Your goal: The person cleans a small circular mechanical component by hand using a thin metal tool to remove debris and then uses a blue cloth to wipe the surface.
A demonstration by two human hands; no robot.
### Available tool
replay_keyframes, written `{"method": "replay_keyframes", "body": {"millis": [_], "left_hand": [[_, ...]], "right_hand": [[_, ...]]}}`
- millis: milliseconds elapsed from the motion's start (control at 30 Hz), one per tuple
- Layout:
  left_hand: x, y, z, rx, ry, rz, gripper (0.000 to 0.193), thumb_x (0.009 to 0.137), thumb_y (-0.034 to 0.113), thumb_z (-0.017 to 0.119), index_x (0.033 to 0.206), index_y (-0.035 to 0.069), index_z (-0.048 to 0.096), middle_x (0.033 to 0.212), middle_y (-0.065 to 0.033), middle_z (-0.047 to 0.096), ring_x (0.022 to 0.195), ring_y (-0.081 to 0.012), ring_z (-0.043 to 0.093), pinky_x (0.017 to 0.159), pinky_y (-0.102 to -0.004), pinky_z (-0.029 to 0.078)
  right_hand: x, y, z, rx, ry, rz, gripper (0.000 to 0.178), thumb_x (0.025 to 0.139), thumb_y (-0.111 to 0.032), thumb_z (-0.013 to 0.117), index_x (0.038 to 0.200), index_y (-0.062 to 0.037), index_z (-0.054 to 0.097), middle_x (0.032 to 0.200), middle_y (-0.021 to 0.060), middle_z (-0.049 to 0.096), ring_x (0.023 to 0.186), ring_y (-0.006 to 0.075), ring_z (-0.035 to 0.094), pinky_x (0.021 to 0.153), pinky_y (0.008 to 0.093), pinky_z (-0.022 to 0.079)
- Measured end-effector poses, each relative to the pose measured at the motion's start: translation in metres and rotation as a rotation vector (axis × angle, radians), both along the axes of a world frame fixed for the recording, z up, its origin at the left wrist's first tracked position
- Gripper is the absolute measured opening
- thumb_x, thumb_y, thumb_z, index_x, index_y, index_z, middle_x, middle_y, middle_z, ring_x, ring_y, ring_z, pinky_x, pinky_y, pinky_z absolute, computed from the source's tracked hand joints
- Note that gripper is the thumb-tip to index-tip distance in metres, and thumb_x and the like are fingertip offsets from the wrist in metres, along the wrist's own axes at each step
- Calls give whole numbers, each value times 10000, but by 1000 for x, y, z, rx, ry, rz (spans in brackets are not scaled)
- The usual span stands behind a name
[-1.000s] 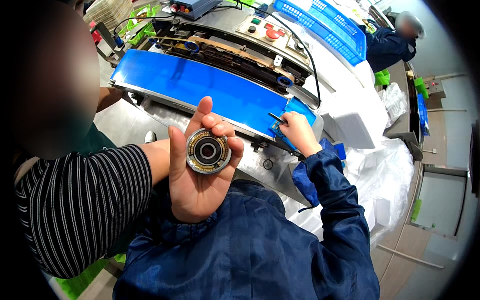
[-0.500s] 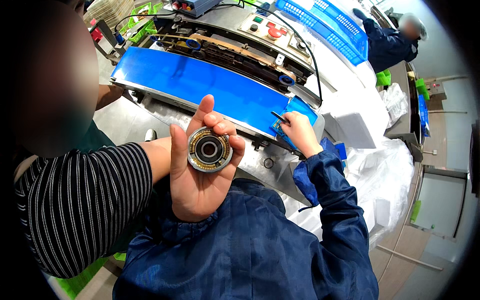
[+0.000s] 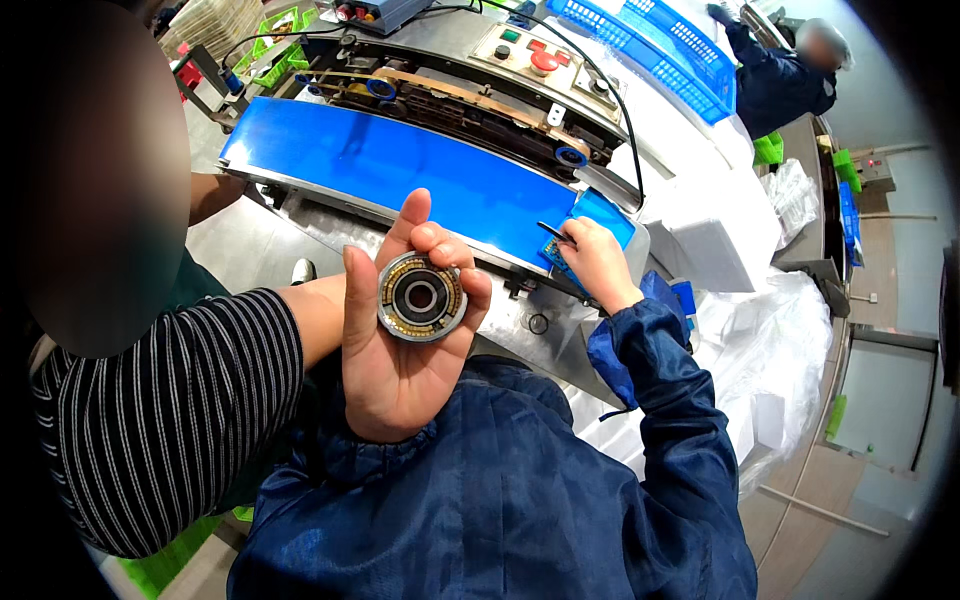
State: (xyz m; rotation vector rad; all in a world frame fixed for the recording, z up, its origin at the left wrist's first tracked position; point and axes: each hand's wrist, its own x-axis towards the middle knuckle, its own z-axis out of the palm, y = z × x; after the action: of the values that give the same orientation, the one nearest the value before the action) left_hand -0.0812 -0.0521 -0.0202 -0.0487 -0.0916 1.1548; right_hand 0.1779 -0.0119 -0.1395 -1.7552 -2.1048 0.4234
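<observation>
In my left hand (image 3: 398, 385), held palm up, is a round metal bearing (image 3: 421, 325) with a ring of small gold-coloured pieces around a dark centre. Thumb and curled fingers grip its rim, while the index finger points outward. My right hand (image 3: 602, 262) is closed on a thin dark tool (image 3: 553, 232), perhaps tweezers; its tip hovers over or touches a small blue tray (image 3: 557, 256) of tiny yellowish pieces. That tray sits at the right end of the blue conveyor belt (image 3: 400, 165), partly covered by my fingers.
Behind the belt stands a machine with a control panel (image 3: 535, 60). A dark ring (image 3: 538, 323) lies on the metal surface. White foam box (image 3: 720, 235), plastic wrap (image 3: 770, 350) and a blue crate (image 3: 660, 50) are at right. A person in a striped sleeve (image 3: 180, 400) is close on my left.
My left hand keeps the bearing in nearly the same place. The dark tool in my right hand has tilted slightly and extends a little further left.
</observation>
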Motion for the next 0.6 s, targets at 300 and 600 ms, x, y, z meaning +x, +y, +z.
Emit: {"method": "replay_keyframes", "body": {"millis": [300, 600], "left_hand": [[-5, -2, -1, -4, 7, 8, 560, 900, 427, 515, 1326, 88, 385, 1058, -11, 500, 1027, -130, 469, 971, -332, 404], [-4, -2, 0, 9, -1, -18, 562, 896, 415, 531, 1329, 88, 385, 1060, -9, 501, 1028, -132, 471, 973, -332, 402]], "right_hand": [[8, 4, 7, -68, 40, -12, 149, 746, -88, 628, 829, 27, 586, 766, 190, 577, 759, 355, 576, 633, 393, 434], [21, 28, 26, -223, -262, -19, 158, 767, -141, 618, 867, -21, 645, 832, 177, 640, 835, 341, 616, 743, 420, 493]]}}
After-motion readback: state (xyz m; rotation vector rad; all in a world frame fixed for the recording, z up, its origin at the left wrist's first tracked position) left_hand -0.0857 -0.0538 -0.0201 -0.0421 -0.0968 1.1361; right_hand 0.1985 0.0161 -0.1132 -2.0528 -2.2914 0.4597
